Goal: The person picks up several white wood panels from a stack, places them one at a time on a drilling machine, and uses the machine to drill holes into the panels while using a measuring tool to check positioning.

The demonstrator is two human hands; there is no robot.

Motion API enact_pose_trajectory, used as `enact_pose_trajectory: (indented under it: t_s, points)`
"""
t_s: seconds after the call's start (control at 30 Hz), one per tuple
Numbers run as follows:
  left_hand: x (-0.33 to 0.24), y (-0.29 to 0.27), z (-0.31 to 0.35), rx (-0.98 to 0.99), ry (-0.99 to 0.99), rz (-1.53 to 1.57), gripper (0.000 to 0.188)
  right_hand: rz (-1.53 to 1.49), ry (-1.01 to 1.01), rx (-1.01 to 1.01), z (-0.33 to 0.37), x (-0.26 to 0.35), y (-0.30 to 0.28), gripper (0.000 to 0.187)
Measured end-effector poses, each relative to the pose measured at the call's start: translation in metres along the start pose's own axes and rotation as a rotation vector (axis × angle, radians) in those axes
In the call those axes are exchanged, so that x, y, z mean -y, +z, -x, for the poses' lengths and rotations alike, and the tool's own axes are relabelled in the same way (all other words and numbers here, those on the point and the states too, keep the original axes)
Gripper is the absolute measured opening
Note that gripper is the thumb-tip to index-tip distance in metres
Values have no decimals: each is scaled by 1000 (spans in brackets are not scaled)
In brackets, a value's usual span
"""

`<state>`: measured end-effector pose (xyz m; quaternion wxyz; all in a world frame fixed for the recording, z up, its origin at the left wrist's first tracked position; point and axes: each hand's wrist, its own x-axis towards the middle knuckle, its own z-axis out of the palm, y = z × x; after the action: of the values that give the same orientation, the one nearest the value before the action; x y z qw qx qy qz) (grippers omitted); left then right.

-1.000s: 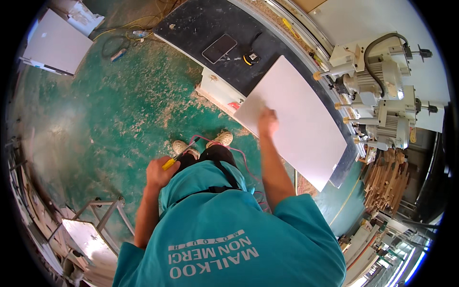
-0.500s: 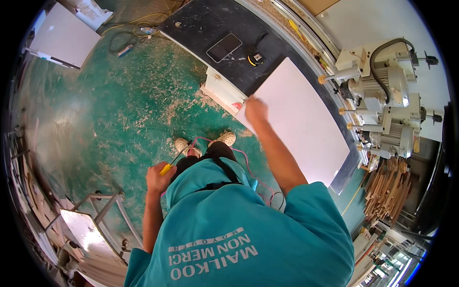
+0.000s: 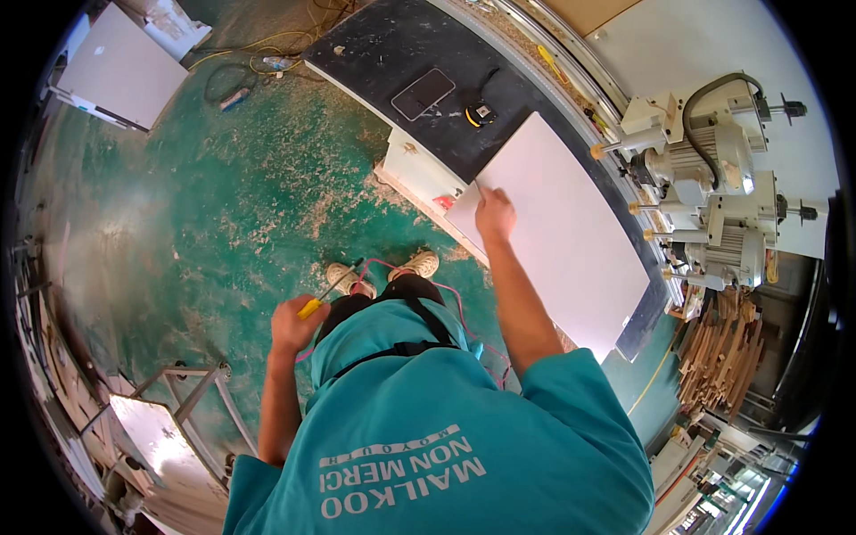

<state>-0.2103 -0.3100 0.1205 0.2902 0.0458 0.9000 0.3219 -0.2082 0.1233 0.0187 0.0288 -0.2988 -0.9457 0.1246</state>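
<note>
My left hand (image 3: 293, 326) is closed round the yellow handle of a screwdriver (image 3: 309, 308), low beside my left thigh. Its thin dark shaft points up past my shoes. Over the near-left corner of a large white panel (image 3: 571, 236), my right hand (image 3: 495, 215) is closed with the fingers pinched. A thin bit shows at its fingertips, too small to name; whether the hand touches the panel I cannot tell. The panel lies on a black-topped worktable (image 3: 366, 58). Beyond its left end, a tape measure (image 3: 480, 113) and a phone (image 3: 423, 94) rest on the table.
Along the table's right side stands a machine with motors (image 3: 733, 254). Wood strips (image 3: 724, 352) are stacked at the right. Sawdust covers parts of the green floor (image 3: 223, 196). A wheeled metal frame (image 3: 207, 392) stands at lower left, and a pink cord (image 3: 459, 299) passes my legs.
My right hand has shifted slightly right and down, farther in from the panel's left edge, and is less blurred. My left hand still holds the screwdriver in nearly the same place.
</note>
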Motion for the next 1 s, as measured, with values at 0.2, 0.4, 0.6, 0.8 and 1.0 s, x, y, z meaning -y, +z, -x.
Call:
enact_pose_trajectory:
  t_s: [0.2, 0.4, 0.6, 0.8, 1.0]
  points:
    - [4, -9, -9, -49, 4, -40, 33, -100, -945, 590, 142, 78, 37, 21]
    - [-1, 6, -9, 112, 78, -102, 34, -357, -54, 63, 62, -16, 32, 17]
    - [10, 15, -23, 66, -21, 25, 36, -27, 59, 1, 21, -50, 46, 18]
    - [-34, 8, -28, -17, 18, -63, 37, -15, -753, 741, 115, 104, 70, 20]
    - [-11, 21, -19, -2, -87, 133, 38, 1, -451, 187, -5, 44, -10, 19]
